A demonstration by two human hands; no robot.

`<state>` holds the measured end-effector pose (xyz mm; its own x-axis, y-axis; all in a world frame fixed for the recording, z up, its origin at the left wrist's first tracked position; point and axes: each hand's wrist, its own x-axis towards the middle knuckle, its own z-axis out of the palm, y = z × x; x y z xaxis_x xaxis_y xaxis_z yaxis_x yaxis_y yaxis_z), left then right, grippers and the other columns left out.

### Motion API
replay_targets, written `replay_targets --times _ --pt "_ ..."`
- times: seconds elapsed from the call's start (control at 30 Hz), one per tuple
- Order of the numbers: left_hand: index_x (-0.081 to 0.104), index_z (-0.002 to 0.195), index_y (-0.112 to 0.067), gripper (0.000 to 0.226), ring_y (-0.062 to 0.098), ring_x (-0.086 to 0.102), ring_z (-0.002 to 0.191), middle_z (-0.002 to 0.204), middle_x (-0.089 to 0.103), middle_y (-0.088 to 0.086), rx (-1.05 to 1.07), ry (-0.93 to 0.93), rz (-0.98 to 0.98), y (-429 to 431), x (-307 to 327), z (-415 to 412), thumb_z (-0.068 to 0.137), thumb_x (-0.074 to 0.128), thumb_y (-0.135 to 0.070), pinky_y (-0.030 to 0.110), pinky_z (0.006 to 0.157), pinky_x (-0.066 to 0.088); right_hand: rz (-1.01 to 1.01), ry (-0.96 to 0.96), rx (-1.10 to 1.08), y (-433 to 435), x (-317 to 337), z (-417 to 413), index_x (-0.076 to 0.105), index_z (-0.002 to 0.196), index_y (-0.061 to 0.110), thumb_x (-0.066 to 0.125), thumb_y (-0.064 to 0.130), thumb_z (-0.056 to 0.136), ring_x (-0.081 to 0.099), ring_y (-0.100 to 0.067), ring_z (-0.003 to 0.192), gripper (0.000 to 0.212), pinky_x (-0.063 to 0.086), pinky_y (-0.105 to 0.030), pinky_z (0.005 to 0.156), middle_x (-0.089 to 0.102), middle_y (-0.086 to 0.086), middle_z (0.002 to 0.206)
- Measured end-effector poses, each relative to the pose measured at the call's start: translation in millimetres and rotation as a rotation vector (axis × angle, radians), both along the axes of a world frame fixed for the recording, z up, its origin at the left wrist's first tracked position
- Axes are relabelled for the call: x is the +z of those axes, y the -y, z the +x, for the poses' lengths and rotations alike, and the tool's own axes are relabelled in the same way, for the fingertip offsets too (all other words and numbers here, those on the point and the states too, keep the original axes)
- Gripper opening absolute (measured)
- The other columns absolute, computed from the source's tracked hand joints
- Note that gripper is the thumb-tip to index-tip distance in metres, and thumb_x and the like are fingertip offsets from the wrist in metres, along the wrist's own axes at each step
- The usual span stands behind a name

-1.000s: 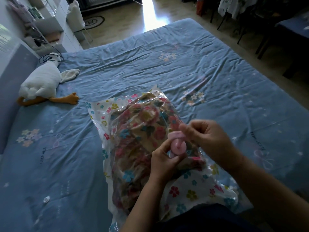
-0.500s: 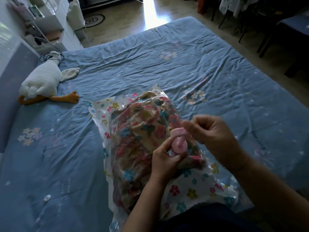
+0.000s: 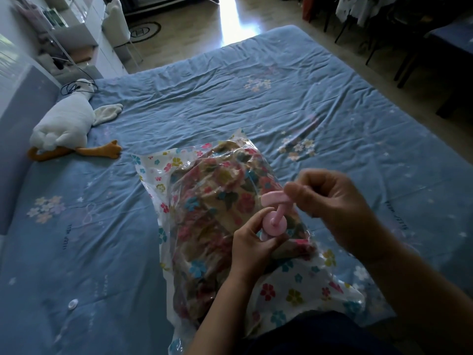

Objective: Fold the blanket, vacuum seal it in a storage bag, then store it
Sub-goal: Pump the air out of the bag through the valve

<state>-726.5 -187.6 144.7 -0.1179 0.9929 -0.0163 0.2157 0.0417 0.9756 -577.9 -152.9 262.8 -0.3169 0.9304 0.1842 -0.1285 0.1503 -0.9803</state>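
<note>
Storage bag (image 3: 294, 288) lies flat on the bed (image 3: 230, 98), on the blue sheet, its long axis running away from me and its near end close against my lap. Blanket (image 3: 212, 213), floral print, is inside the bag and visible through the clear plastic; the bag's white flowered margins show at the far-left corner and at the near right. A small pink hand pump (image 3: 272, 224) stands on top of the bag, its round base touching the plastic. My left hand (image 3: 253, 249) grips the pump base, thumb and fingers curled around it. My right hand (image 3: 335, 201) is closed on the pump's T-shaped handle (image 3: 273, 197), pinching its right end, the shaft tilted up from the base toward that hand. Plush goose (image 3: 64, 129) lies on the bed at far left, well apart from the bag. A small white disc (image 3: 73, 303) sits on the sheet to the near left.
</note>
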Motion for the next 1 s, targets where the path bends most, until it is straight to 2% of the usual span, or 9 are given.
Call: replay_targets --times 0.1,0.3,0.4,0.53,0.6,0.7,0.77,0.87,1.0 --pt "0.069 0.115 -0.023 0.051 0.007 0.068 0.103 0.108 0.073 -0.011 0.004 0.006 -0.015 0 -3 2 0.068 0.088 -0.018 0.036 0.092 0.055 0.038 -0.044 0.009 -4 -1 3 0.044 0.061 -0.009 0.064 0.013 0.082 0.044 0.003 0.047 0.036 0.036 -0.009 0.049 0.045 0.010 0.051" --pt "0.069 0.111 -0.028 0.047 0.006 0.068 0.101 0.105 0.073 -0.013 -0.020 0.030 0.025 3 4 1 0.066 0.085 -0.026 0.026 0.088 0.054 -0.112 0.446 -0.034 0 -68 -2 0.052 0.058 0.009 0.069 0.052 0.075 0.040 -0.007 0.049 0.049 0.035 -0.030 0.051 0.046 0.002 0.053" --pt "0.070 0.112 -0.022 0.046 0.006 0.069 0.100 0.104 0.074 -0.012 -0.032 0.016 0.027 0 2 0 0.069 0.086 -0.015 0.024 0.086 0.053 -0.030 0.248 -0.042 -1 -27 -2 0.048 0.058 0.000 0.070 0.043 0.079 0.040 -0.010 0.049 0.052 0.035 -0.023 0.048 0.045 -0.002 0.053" --pt "0.069 0.116 -0.025 0.054 0.005 0.067 0.103 0.108 0.073 -0.012 -0.017 0.022 -0.001 -1 -1 1 0.066 0.088 -0.019 0.026 0.091 0.053 0.049 -0.069 0.032 -4 15 8 0.045 0.059 -0.003 0.065 0.023 0.085 0.036 -0.004 0.046 0.042 0.033 -0.012 0.045 0.044 0.010 0.050" --pt "0.069 0.116 -0.022 0.052 0.005 0.068 0.102 0.107 0.073 -0.011 -0.014 0.024 -0.007 -1 -2 2 0.067 0.088 -0.017 0.025 0.090 0.054 0.021 0.022 0.021 -4 -1 6 0.045 0.058 -0.003 0.066 0.025 0.085 0.039 0.000 0.046 0.044 0.034 -0.012 0.046 0.047 0.009 0.049" --pt "0.070 0.112 -0.023 0.048 0.005 0.068 0.102 0.106 0.074 -0.011 -0.015 0.026 0.007 -1 -4 2 0.069 0.086 -0.009 0.019 0.087 0.052 -0.100 0.349 -0.012 -3 -52 1 0.050 0.060 0.002 0.070 0.054 0.076 0.039 -0.003 0.048 0.058 0.034 -0.025 0.050 0.046 0.006 0.051" --pt "0.069 0.112 -0.026 0.049 0.005 0.068 0.103 0.107 0.073 -0.011 -0.015 0.041 -0.005 1 -2 2 0.069 0.086 -0.010 0.020 0.088 0.052 -0.109 0.436 -0.027 -2 -68 2 0.053 0.058 0.006 0.067 0.056 0.074 0.040 -0.004 0.048 0.054 0.035 -0.030 0.051 0.045 0.004 0.048" --pt "0.071 0.109 -0.019 0.041 0.005 0.068 0.098 0.104 0.074 -0.008 -0.040 0.020 0.013 -1 1 0 0.071 0.085 -0.012 0.020 0.084 0.052 -0.039 0.264 -0.014 -2 -34 1 0.052 0.061 -0.003 0.069 0.055 0.075 0.043 -0.011 0.050 0.062 0.037 -0.029 0.048 0.047 -0.012 0.051" --pt "0.069 0.112 -0.030 0.050 0.006 0.068 0.103 0.108 0.073 -0.011 -0.018 0.064 -0.016 0 1 -1 0.068 0.087 -0.016 0.023 0.089 0.053 -0.002 -0.087 0.084 -5 6 5 0.045 0.060 0.000 0.065 0.031 0.079 0.038 -0.001 0.045 0.041 0.032 -0.011 0.046 0.050 0.010 0.050"
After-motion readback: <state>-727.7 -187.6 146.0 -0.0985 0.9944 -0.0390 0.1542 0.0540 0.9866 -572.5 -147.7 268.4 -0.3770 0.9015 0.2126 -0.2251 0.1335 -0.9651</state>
